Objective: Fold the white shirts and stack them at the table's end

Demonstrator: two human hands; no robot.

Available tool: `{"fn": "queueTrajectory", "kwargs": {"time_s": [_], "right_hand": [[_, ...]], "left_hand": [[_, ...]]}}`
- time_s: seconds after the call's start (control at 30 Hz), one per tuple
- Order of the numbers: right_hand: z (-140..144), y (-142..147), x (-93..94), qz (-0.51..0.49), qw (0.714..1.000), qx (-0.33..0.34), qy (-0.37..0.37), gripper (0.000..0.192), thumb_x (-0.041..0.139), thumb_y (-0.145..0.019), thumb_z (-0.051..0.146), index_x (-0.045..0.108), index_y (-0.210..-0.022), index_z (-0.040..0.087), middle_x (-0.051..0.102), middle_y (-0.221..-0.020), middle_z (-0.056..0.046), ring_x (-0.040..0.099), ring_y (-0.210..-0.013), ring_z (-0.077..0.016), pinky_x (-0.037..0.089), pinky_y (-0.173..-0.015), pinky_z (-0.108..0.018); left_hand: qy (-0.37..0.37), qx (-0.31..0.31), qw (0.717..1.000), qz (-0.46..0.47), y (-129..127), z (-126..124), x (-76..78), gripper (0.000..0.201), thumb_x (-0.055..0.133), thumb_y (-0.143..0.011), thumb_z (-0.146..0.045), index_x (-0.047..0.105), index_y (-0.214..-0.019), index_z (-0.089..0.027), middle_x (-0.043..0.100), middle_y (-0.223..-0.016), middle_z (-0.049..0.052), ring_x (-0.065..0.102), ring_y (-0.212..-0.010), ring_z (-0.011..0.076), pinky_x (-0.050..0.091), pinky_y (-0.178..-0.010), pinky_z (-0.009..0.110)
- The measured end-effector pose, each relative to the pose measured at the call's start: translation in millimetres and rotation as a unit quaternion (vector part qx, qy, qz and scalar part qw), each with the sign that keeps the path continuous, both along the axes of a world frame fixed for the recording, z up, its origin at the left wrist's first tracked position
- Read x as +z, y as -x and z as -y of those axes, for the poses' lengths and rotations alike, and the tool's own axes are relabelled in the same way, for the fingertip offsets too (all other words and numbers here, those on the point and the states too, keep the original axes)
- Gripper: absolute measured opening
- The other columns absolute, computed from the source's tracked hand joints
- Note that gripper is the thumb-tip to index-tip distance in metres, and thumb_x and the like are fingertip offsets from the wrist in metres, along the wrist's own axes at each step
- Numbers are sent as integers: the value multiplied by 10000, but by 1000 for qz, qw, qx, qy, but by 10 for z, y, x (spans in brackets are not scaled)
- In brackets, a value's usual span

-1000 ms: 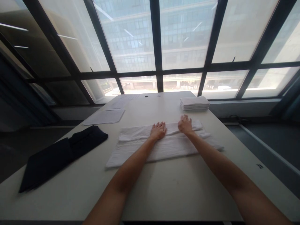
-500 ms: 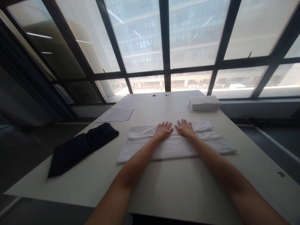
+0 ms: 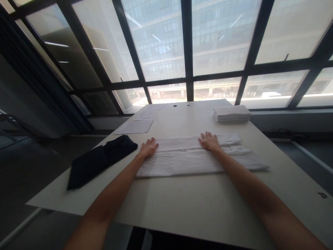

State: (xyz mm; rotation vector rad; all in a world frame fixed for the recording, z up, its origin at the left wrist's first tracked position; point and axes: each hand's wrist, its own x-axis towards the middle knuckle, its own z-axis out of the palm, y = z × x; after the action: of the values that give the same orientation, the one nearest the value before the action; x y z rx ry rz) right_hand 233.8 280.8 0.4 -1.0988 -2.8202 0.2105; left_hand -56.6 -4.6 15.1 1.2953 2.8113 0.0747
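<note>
With the white cloth (image 3: 197,159) already folded into a long band mid-table, left hand (image 3: 148,147) presses flat at its left end, right hand (image 3: 208,141) spread near centre; smoothing apparently unfinished, crosswise folds likely remain.

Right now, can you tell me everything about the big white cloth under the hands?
The white cloth looks like soft fabric, folded into a long, flat band with layered edges. It lies across the middle of the pale table, running left to right. The left hand rests flat at its left end, and the right hand presses flat on its far edge, right of the middle. Its right end looks less even, with loose layers sticking out.
</note>
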Motion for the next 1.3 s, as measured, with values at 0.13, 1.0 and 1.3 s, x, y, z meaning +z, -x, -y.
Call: {"fn": "queueTrajectory", "kwargs": {"time_s": [0.13, 1.0, 1.3], "right_hand": [[2, 3, 9, 2, 1000, -4, 0, 620, 238, -1050, 489, 343, -1581, 187, 244, -1663, -179, 199, -1529, -316, 143, -1191, -584], [-571, -543, -36, 46, 999, 14, 15, 617, 209, -1054, 478, 219, -1627, 249, 149, -1696, -123, 154, -1549, -294, 137, -1207, -589], [-441, -599, -78, -32, 996, -68, -42, 574, 294, -1043, 380, 411, -1543, 123, 340, -1620, -196, 277, -1508, -297, 205, -1208, -511]], "left_hand": [[17, 4, 1000, -1, 37, -42, 80, 619, 290, -1028, -491, 362, -1559, -181, 247, -1656, 184, 200, -1532, 385, 238, -1154, 667], [-48, -211, 976, 10, -1689, -1219, -9, 582, 227, -1069, -497, 336, -1584, -250, 260, -1671, 81, 201, -1542, 326, 168, -1214, 611], [-31, -319, 946, 42, -2031, -1179, 24, 646, 243, -1049, -592, 284, -1601, -260, 232, -1678, 67, 158, -1555, 306, 96, -1216, 646]]}}
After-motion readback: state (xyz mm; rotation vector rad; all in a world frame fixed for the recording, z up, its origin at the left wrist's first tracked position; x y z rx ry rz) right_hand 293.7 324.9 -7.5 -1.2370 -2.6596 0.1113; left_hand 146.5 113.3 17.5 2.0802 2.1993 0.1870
